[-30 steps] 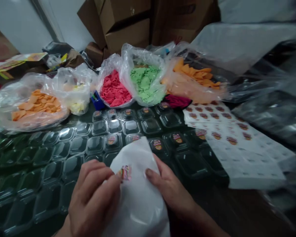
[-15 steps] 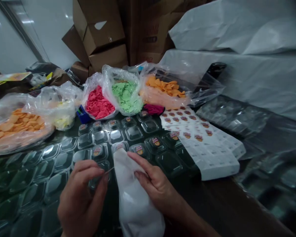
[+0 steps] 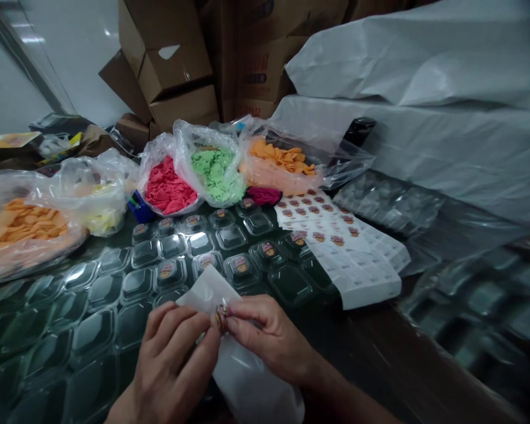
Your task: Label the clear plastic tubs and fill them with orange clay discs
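Left hand (image 3: pixel 172 359) and right hand (image 3: pixel 267 335) meet over a white sticker sheet (image 3: pixel 254 380), their fingertips pinching a small printed sticker (image 3: pixel 221 317) from either side, the left at its near-left edge and the right thumb and forefinger at its right. The sheet lies slantwise beneath the fingers, above the worktop (image 3: pixel 322 324); its long axis runs from a narrow corner, pointing away from the person and slightly left, down to a broad end near the person and to the right. Which fingers also grip the sheet cannot be told. Its paper is smooth and faintly glossy, curving along the near end; the sticker is multicoloured, its exact outline hidden by the fingers. Beyond and to the left, clear plastic containers (image 3: pixel 138 285) stand in rows, squarish with rounded corners and shiny raised lids, several bearing round-looking printed labels (image 3: pixel 166 270). To the right, a stack of white label sheets (image 3: pixel 371 288) lies flat, the upper ones printed with dark reddish motifs. Farther back, crinkled translucent bags hold flaky pink-red pieces (image 3: pixel 170 187), crumbly green pieces (image 3: pixel 216 171) and thin, rounded orange chips (image 3: pixel 287 158), with brown cardboard boxes (image 3: pixel 176 73) behind.
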`<state>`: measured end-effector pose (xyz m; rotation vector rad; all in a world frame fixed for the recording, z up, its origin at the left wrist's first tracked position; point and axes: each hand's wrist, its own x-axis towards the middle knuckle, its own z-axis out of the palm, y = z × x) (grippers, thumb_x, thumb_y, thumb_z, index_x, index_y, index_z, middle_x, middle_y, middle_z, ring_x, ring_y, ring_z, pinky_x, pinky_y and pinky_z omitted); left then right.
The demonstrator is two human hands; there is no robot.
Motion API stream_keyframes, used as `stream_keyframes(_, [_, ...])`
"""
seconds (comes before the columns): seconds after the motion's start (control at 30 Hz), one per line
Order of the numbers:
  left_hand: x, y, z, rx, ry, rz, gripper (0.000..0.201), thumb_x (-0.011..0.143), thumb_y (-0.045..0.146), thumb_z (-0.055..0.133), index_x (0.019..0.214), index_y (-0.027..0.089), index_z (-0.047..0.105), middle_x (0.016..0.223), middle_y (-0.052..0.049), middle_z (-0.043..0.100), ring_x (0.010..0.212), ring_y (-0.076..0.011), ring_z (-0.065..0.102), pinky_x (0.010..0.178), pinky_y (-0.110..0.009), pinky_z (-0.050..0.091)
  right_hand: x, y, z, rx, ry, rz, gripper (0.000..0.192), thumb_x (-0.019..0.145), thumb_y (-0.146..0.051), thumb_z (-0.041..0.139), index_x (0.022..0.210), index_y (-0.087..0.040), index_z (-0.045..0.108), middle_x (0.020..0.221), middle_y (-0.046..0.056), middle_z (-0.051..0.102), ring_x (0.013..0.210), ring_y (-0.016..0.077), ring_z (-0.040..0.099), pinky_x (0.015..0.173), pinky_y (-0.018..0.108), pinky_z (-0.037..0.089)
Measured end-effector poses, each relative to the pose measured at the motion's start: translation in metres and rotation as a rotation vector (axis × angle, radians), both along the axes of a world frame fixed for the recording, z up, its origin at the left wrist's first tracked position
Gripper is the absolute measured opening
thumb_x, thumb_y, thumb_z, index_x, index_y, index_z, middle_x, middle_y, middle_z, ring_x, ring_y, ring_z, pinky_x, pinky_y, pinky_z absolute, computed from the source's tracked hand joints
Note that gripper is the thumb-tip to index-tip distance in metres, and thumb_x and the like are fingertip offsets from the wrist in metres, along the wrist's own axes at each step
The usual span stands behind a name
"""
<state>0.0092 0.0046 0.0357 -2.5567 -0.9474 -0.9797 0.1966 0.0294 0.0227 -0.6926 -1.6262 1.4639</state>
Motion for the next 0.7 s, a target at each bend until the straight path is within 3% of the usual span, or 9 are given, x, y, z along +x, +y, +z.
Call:
stream_keyframes(0.1, [0.000,-0.001,0.012,-0.228,-0.052,-0.003,0.024,0.081,0.021,0.062,0.106,0.019,0.062,0.099,-0.008,0.067,0.095,-0.0225,0.057,0.085,-0.035,0.045,0.001,-0.001,-0.002,0.033,-0.050,-0.040,0.030,0.093,-0.027,0.045,0.072,-0.014,0.062,0.065,-0.002,0.047,0.061,0.0117,0.043,0.057,0.024,0.033])
stream_keyframes(0.17, [-0.004,0.001,0.023,-0.403,-0.097,0.018,0.037,0.082,0.030,0.062,0.118,0.021,0.057,0.110,-0.009,0.064,0.101,-0.0232,0.058,0.083,-0.033,0.049,0.002,-0.002,-0.002,0.049,-0.064,-0.022,0.026,0.093,-0.024,0.045,0.083,-0.014,0.067,0.072,0.001,0.057,0.067,0.0134,0.052,0.061,0.024,0.038])
stream_keyframes(0.23, [-0.006,0.005,0.032,-0.548,-0.160,0.056,0.035,0.084,0.028,0.060,0.119,0.023,0.056,0.109,-0.007,0.064,0.097,-0.0203,0.060,0.077,-0.028,0.051,0.001,-0.004,-0.002,0.095,-0.103,0.014,0.023,0.091,-0.021,0.047,0.091,-0.015,0.069,0.078,0.002,0.063,0.070,0.0141,0.055,0.063,0.023,0.040])
stream_keyframes(0.33, [-0.006,0.011,0.042,-0.727,-0.230,0.012,0.013,0.087,0.020,0.055,0.093,0.024,0.066,0.086,-0.001,0.064,0.078,-0.0130,0.060,0.065,-0.021,0.048,-0.001,-0.005,-0.002,0.154,-0.165,0.050,0.024,0.088,-0.017,0.047,0.095,-0.017,0.070,0.076,0.001,0.065,0.067,0.0136,0.057,0.062,0.023,0.041])
stream_keyframes(0.43, [-0.017,0.013,0.042,-0.858,-0.336,-0.039,0.018,0.088,0.018,0.054,0.075,0.021,0.066,0.073,0.000,0.060,0.070,-0.0112,0.057,0.061,-0.020,0.045,-0.002,-0.006,-0.006,0.102,-0.220,-0.014,0.024,0.087,-0.024,0.053,0.101,-0.022,0.071,0.090,0.004,0.070,0.083,0.0188,0.063,0.074,0.026,0.047])
stream_keyframes(0.5, [-0.039,0.013,0.035,-0.888,-0.524,0.070,0.016,0.086,0.023,0.057,0.075,0.021,0.068,0.074,-0.001,0.062,0.073,-0.0132,0.057,0.065,-0.023,0.046,0.001,-0.005,-0.010,0.020,-0.285,-0.079,0.023,0.084,-0.032,0.059,0.101,-0.025,0.073,0.098,0.005,0.071,0.092,0.0230,0.063,0.082,0.031,0.050])
stream_keyframes(0.6, [-0.088,0.019,0.015,-0.881,-0.908,0.455,0.013,0.080,0.032,0.066,0.079,0.020,0.071,0.076,-0.003,0.063,0.074,-0.0149,0.056,0.063,-0.024,0.045,0.010,-0.002,-0.015,-0.151,-0.290,-0.123,0.024,0.080,-0.044,0.063,0.091,-0.028,0.076,0.093,0.006,0.072,0.090,0.0247,0.065,0.082,0.032,0.052])
stream_keyframes(0.63, [-0.105,0.024,0.006,-0.909,-1.030,0.565,0.017,0.076,0.035,0.069,0.084,0.020,0.071,0.072,-0.002,0.061,0.068,-0.0138,0.054,0.059,-0.023,0.043,0.013,0.000,-0.016,-0.206,-0.272,-0.145,0.025,0.079,-0.048,0.064,0.087,-0.028,0.077,0.090,0.006,0.072,0.087,0.0248,0.066,0.079,0.032,0.054])
stream_keyframes(0.7, [-0.135,0.036,-0.012,-1.022,-1.232,0.646,0.033,0.067,0.038,0.075,0.091,0.017,0.070,0.060,0.002,0.053,0.055,-0.0100,0.046,0.050,-0.021,0.037,0.020,0.005,-0.019,-0.287,-0.251,-0.219,0.030,0.076,-0.054,0.066,0.080,-0.027,0.077,0.086,0.007,0.072,0.081,0.0256,0.066,0.074,0.032,0.055])
